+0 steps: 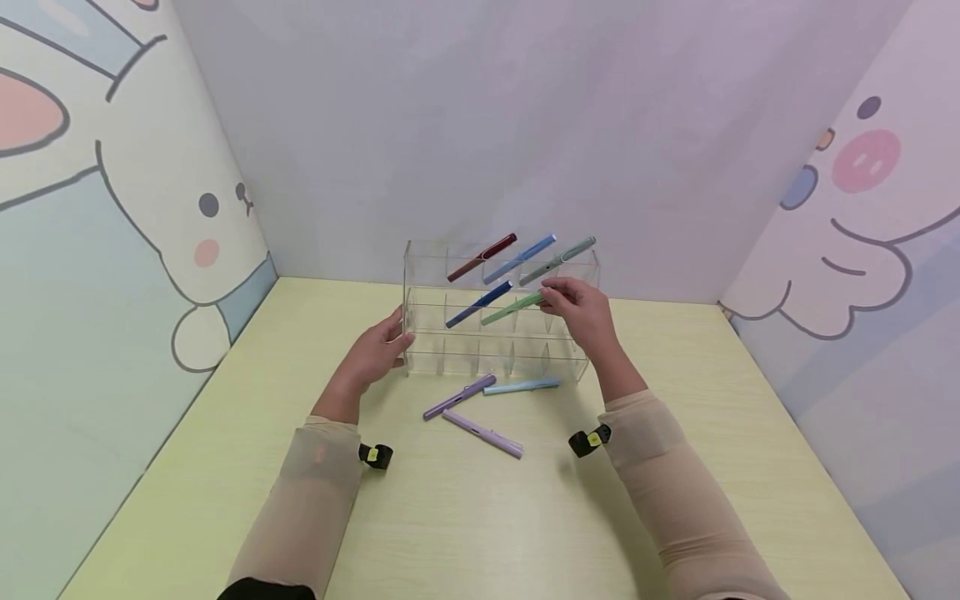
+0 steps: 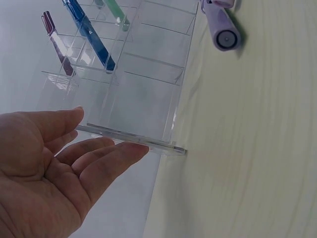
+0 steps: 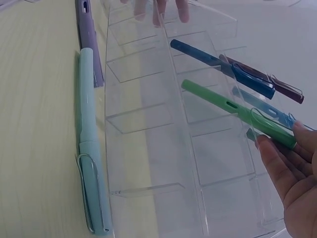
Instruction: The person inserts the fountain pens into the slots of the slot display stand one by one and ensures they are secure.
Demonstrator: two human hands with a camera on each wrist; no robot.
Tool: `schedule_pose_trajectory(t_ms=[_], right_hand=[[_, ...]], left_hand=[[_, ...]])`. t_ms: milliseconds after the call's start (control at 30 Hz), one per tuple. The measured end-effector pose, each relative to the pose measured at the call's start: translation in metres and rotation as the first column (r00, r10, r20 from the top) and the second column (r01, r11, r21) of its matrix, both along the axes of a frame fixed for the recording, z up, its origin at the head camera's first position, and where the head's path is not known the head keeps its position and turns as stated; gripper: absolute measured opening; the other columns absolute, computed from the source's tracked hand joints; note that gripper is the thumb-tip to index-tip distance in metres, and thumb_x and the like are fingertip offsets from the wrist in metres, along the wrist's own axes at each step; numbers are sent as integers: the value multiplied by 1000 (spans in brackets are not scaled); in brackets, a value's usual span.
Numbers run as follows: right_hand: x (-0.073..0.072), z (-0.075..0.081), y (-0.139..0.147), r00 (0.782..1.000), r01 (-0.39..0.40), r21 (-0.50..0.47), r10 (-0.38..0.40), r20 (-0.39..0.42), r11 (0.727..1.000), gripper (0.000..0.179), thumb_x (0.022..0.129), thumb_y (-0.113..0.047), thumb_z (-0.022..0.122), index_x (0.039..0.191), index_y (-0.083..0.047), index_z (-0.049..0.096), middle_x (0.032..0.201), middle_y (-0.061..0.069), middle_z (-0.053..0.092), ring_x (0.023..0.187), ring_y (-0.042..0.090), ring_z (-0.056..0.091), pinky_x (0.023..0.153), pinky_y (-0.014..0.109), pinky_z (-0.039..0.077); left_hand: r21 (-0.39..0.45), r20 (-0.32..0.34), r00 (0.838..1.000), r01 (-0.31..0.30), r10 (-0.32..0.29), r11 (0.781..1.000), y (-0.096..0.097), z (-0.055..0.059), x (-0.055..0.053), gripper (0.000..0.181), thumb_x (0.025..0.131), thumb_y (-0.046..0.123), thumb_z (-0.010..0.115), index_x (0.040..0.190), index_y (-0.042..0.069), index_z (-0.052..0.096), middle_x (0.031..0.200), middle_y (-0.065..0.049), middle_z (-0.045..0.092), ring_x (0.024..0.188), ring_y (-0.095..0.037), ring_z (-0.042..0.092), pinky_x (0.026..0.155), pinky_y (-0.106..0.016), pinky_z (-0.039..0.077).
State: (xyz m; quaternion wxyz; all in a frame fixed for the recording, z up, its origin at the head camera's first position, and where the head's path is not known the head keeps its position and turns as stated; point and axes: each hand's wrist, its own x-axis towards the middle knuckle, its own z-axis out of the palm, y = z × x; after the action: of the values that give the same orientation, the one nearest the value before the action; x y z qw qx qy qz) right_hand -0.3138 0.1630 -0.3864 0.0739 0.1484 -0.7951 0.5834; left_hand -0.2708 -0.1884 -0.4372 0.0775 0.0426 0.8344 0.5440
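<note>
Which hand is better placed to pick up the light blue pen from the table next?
The right hand, I'd say, once it releases the green pen it pinches: the light blue pen lies nearer to it, in front of the rack. The left hand holds the rack's left end.

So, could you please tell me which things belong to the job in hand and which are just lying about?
Job in hand: clear rack, green pen, maroon pen, sky-blue pen, sage pen, navy pen.
Lying loose, possibly also involved: purple pen, lilac pen, pale blue pen.
</note>
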Motion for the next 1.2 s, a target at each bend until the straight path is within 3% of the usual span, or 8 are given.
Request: schedule_pose_trajectory(t_ms=[200,433,700,833,1033,1200], right_hand=[[11,14,-3,1000,-7,28,7,21,1000,33,97,-17,62,123,3,64,110,26,68,94,24,72,85,26,59],[24,30,-2,1000,-2,83,3,-9,997,35,99,-14,60,129,4,59,111,25,67,102,40,67,88,38,59],[12,17,34,994,98,64,-94,-63,993,41,96,-32,64,126,-4,62,109,14,69,97,15,70,82,22,59],[20,13,47,992,117,140,-109,-63,983,45,95,-40,63,125,-7,61,109,11,69,98,18,70,83,25,59],[41,2,51,998,15,376,-39,55,927,49,95,-50,58,126,-13,59,115,6,67,99,25,69,89,45,57],[56,-11,41,992,-97,503,41,121,859,44,94,-50,60,122,-15,62,110,3,69,94,20,67,79,41,57]], left_hand=[[-2,1,1000,-8,8,1000,0,-1,0,63,104,28,50,153,47,16,158,-4,35,137,-32,46,98,-48,53],[-1,1,1000,-5,5,1000,0,-1,0,63,103,33,51,153,47,16,158,-4,35,137,-32,46,98,-47,53],[0,2,1000,-4,4,1000,0,0,-1,63,104,26,49,154,46,17,158,-2,35,137,-32,45,98,-47,53],[-6,-5,1000,1,-1,1000,-1,1,-1,63,104,27,49,154,47,16,158,-2,35,135,-32,47,98,-47,53],[-9,-10,1000,13,-13,1000,-1,1,0,63,104,26,50,154,46,16,158,-4,34,135,-31,48,98,-48,53],[-9,-14,1000,19,-19,1000,0,0,-1,64,104,26,50,154,46,16,159,-5,34,135,-32,48,98,-47,53]])
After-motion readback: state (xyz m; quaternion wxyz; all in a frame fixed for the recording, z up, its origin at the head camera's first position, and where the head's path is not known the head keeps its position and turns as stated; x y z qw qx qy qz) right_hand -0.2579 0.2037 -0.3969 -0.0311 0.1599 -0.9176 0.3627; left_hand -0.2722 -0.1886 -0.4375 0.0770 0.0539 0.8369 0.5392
